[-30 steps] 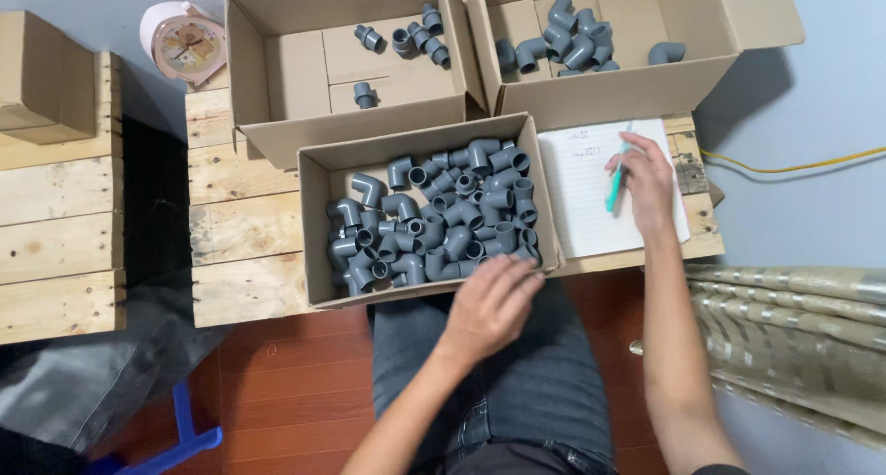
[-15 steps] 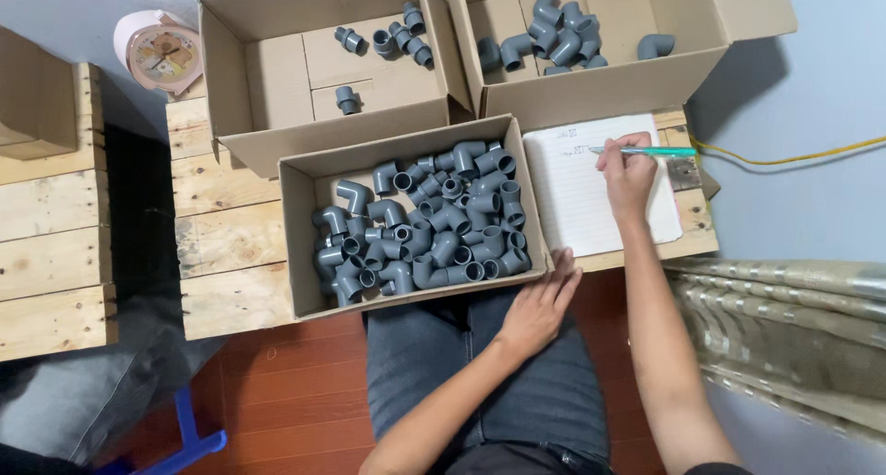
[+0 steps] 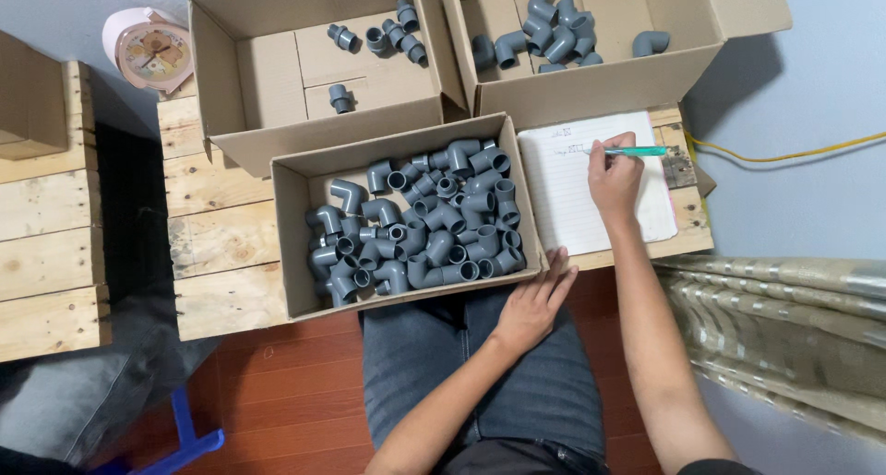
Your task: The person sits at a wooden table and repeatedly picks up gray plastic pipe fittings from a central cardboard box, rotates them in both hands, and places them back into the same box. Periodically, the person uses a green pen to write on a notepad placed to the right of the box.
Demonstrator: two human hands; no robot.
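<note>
While the right hand (image 3: 614,175) is closed around a teal pen (image 3: 635,151), its tip rests on the upper lines of an open notebook (image 3: 572,198) lying at the right end of the wooden pallet top (image 3: 221,240). Pen lies nearly level, pointing left toward the written lines (writing too small to make out). Notebook's near edge runs along the pallet's front edge; its left edge sits just beside the nearest cardboard box (image 3: 295,244).

Left hand (image 3: 533,301) open, fingers spread, palm down on the person's lap, fingertips just touching the front right corner of that box. It grips nothing.

Box at the pallet's front edge: shallow, open, heaped with grey plastic pipe elbows (image 3: 415,226), mostly filling its right and middle parts; bare cardboard floor shows at the left wall.

Behind it, toward the back edge of the pallet, two larger open boxes side by side. Left box (image 3: 268,87) holds a few short grey fittings (image 3: 383,36), scattered near its back wall, one alone nearer the middle. Right box (image 3: 646,78) holds a small cluster of grey elbows (image 3: 544,36) at its back left, one apart on the right.

Pink round clock (image 3: 148,50) at the pallet's back left corner. Yellow cable (image 3: 784,154) on the floor beyond the right edge.
</note>
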